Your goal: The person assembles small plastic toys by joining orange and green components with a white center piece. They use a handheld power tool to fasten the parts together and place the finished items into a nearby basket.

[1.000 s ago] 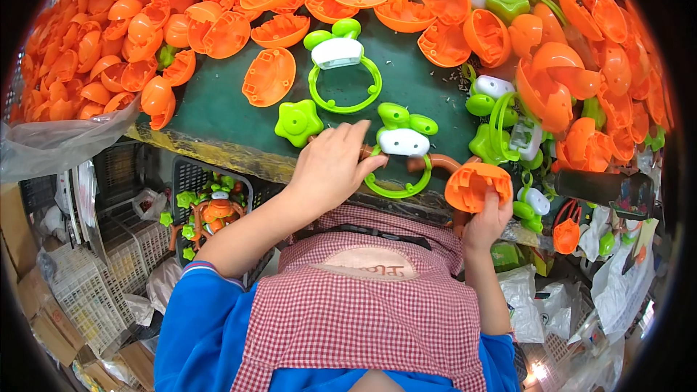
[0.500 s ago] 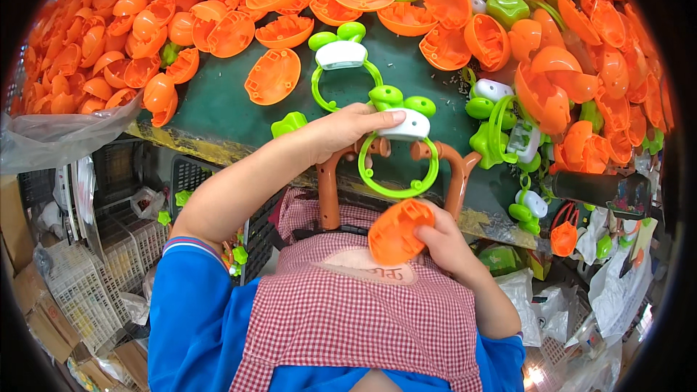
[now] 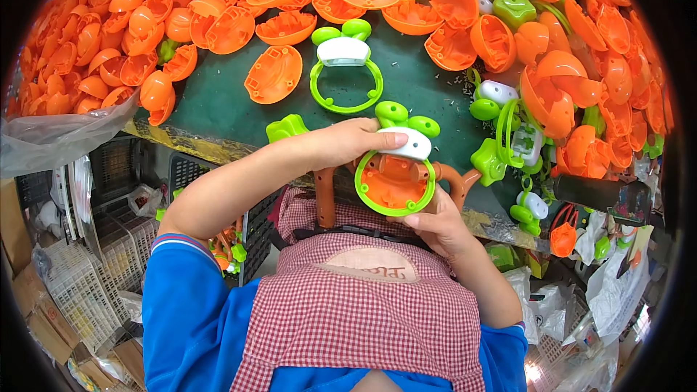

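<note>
Head view: both hands (image 3: pixel 348 147) (image 3: pixel 435 223) press green ring (image 3: pixel 396 199) onto orange shell (image 3: pixel 392 183).

Both hands (image 3: pixel 406 181) on green ring (image 3: pixel 396 207)

Orange shell (image 3: pixel 392 187) now inside green ring (image 3: pixel 396 174) (hand-held)

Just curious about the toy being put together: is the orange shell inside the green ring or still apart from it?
Inside. The orange shell shows through the green ring, framed by it, with both hands holding them together.
</note>
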{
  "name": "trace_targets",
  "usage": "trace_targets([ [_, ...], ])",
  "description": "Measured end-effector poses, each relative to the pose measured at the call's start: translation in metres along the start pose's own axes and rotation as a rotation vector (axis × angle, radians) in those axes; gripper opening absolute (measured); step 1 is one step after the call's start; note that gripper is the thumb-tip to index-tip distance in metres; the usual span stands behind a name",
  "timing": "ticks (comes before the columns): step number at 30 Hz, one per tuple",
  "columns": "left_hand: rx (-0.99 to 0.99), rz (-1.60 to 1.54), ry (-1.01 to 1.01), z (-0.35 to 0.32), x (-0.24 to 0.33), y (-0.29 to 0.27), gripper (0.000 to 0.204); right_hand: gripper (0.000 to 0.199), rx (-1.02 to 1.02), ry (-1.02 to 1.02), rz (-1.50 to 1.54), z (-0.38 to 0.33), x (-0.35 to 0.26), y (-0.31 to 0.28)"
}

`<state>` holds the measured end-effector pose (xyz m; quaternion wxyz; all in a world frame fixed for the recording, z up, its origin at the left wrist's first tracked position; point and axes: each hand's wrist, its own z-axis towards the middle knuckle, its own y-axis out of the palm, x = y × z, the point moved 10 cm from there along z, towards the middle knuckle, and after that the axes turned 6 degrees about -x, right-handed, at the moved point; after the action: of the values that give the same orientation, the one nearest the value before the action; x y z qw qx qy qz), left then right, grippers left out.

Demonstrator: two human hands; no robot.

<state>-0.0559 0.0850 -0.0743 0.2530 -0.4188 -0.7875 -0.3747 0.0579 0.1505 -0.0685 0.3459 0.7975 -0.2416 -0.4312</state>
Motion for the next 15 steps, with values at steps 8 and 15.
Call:
trace_targets([
  [8,-0.099,0.064,0.116,0.005,0.008,0.017,0.064,0.064,0.187,0.099,0.015,-0.011,0.009,-0.02],
  [15,-0.019,0.084,0.015,0.007,-0.004,-0.001,0.064,0.026,0.441,-0.195,-1.316,-0.058,-0.072,-0.004],
])
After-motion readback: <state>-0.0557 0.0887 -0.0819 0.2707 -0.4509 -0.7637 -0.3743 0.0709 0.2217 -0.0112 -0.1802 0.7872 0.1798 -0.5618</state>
